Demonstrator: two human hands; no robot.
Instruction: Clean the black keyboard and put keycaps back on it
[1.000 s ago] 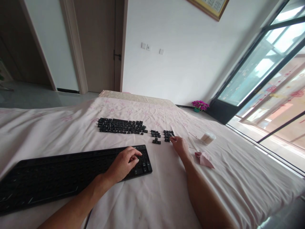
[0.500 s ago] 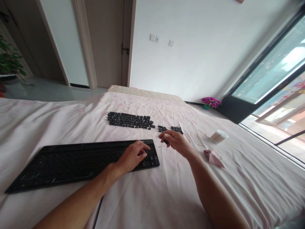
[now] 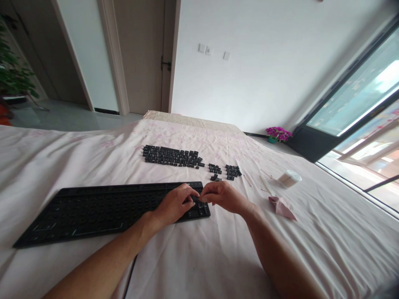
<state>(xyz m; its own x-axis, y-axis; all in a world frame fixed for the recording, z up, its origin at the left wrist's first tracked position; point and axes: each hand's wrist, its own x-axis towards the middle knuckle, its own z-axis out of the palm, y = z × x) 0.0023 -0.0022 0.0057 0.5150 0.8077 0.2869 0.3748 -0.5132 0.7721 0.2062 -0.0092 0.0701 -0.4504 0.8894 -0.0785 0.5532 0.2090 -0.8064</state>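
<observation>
A black keyboard lies on the pale bedding, many of its key places without caps. Over its right end rests my left hand, thumb and index finger apart above the number-pad keys. My right hand meets it there from the right, its thumb and fingers pinched together just over the keys. Whatever sits in that pinch is too small or hidden to name. Beyond the keyboard lie loose black keycaps in rows, with smaller groups of keycaps to their right.
To the right, a clear tub of cotton swabs lies near a crumpled pink cloth. Several loose swabs are on the bedding. The keyboard's cable runs toward me under my left forearm.
My right hand has moved left and down from beside the keycap groups onto the keyboard's right end. The keycaps it covered now show. My left hand has stayed nearly in place.
</observation>
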